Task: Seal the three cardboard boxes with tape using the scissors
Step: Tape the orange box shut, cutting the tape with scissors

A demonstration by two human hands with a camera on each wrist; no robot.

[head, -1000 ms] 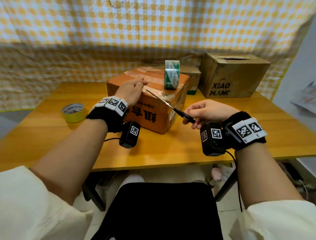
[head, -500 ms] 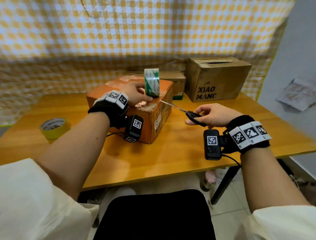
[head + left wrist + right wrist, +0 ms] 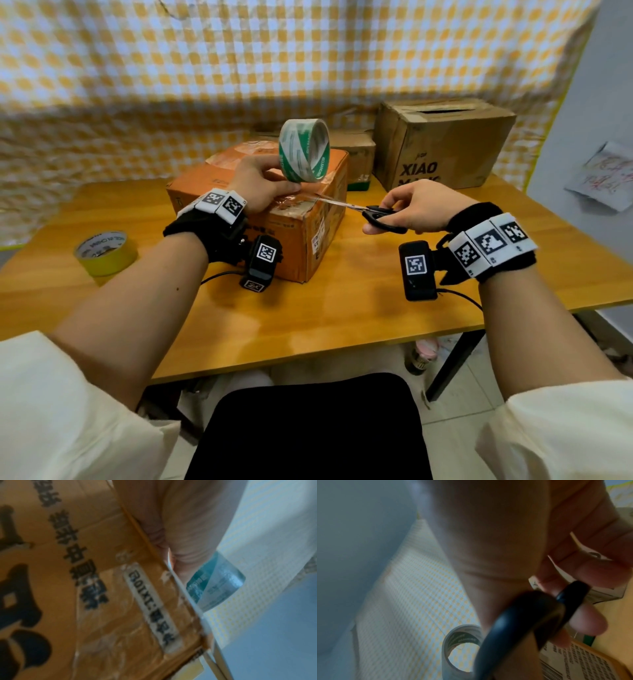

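on the wooden table point(image 3: 342, 315) stand three cardboard boxes: an orange box point(image 3: 294, 236) nearest, a small brown box point(image 3: 352, 150) behind it, and a large brown box point(image 3: 442, 144) at the back right. two tape rolls show: the green-and-white tape roll point(image 3: 305, 150), upright on the orange box and pinched at its lower edge by the left hand point(image 3: 260, 185), and a yellow tape roll point(image 3: 104, 251) well apart at the left. one pair of scissors point(image 3: 370, 214) sits in the right hand point(image 3: 421, 205), fingers curled through the black handles, blades pointing at the box's top edge just below the roll. checked cloth point(image 3: 239, 68) hangs behind.
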